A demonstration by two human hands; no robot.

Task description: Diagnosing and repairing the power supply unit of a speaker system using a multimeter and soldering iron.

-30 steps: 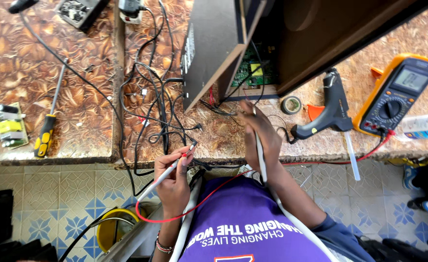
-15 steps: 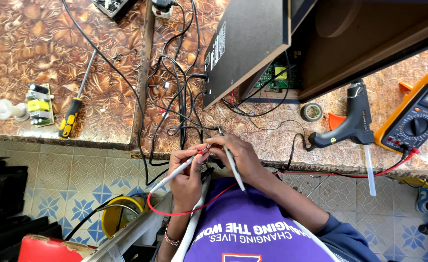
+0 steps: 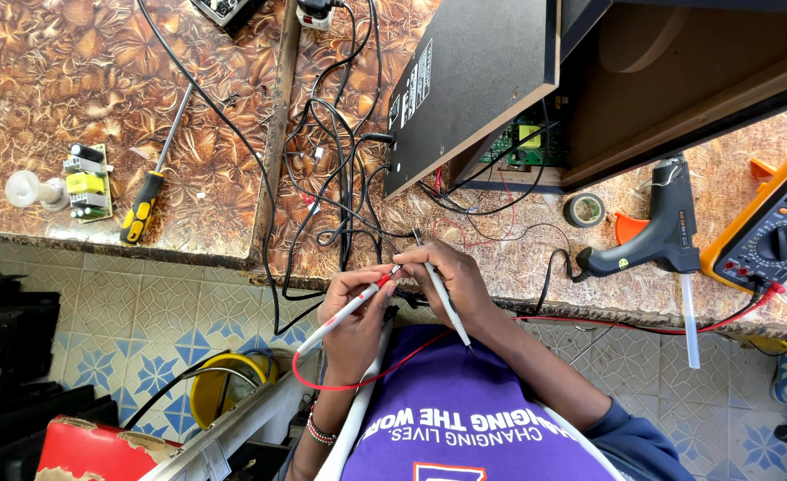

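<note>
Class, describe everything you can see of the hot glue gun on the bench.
The glue gun is dark grey or black plastic, lying on its side on the brown patterned worktop. A pale, translucent glue stick pokes out of it and overhangs the bench edge. A black cord leaves its handle end. An orange piece lies by it, and the orange multimeter is close beside it. No hand touches it.

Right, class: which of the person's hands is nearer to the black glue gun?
Right. The right hand, gripping a white probe, sits nearest the glue gun; the left hand, gripping a red-tipped probe, lies beyond it, farther off.
</note>
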